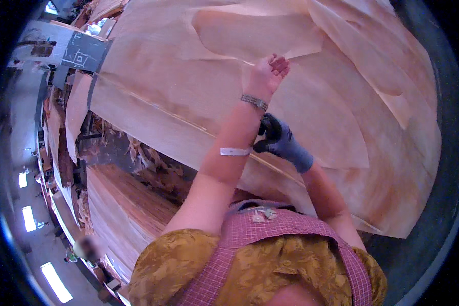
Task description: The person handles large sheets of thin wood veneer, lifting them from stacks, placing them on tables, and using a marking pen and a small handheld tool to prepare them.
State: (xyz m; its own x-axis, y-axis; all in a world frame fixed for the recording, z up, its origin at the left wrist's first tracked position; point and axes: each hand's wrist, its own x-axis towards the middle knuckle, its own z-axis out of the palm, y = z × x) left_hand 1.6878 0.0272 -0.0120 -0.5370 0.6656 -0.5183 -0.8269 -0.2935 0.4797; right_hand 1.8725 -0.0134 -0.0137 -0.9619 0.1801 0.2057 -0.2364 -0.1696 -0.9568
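Hovering above veneer sheets (158,71), some not yet flat, the empty left hand (268,76) hangs loosely curled, a white strip (234,152) already across its forearm (227,168), the gloved right hand (283,143) beside it, grip unclear.

White marks (78,58) on grey panel (96,52), text unreadable

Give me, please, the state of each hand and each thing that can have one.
Left hand: bare, fingers curled, nothing visible inside.
Right hand: gloved, fingers bent, thumb apart, beside the left forearm; contact unclear.
White strip: lying across the same forearm.
Metal bracelet: worn around the left wrist.
Tan sheets: spread out, overlapping, partly rippled.
Apron: worn over the mustard shirt.
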